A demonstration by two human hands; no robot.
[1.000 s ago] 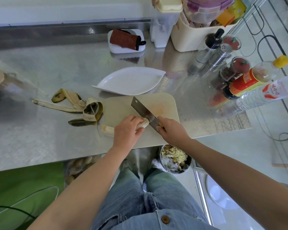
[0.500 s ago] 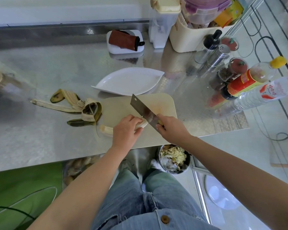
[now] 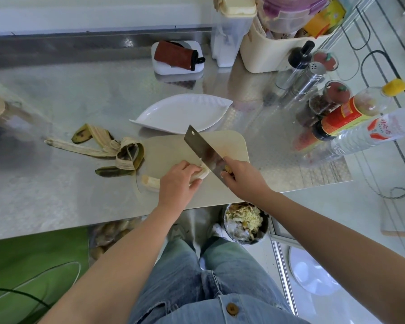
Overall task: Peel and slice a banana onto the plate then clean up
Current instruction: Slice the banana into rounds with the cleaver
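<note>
A peeled banana (image 3: 151, 182) lies across the near left of the beige cutting board (image 3: 234, 146). My left hand (image 3: 179, 183) holds it down, fingers curled over its right part. My right hand (image 3: 242, 180) grips the handle of a cleaver (image 3: 204, 152), whose blade is tilted up with its edge at the banana's right end. A white leaf-shaped plate (image 3: 180, 113) sits just behind the board with nothing on it. The banana peel (image 3: 112, 152) lies spread on the steel counter left of the board.
Bottles (image 3: 351, 115), spice jars and shakers (image 3: 309, 78) crowd the counter's right side. A cream basket (image 3: 271, 54) and a clear container (image 3: 229, 31) stand at the back. A white dish with a brown pouch (image 3: 177, 54) sits behind the plate. A scrap bin (image 3: 243, 222) stands below the counter edge.
The cleaver's blade has risen from the banana and tilted up, staying at the banana's right end. My left hand keeps its hold on the banana.
</note>
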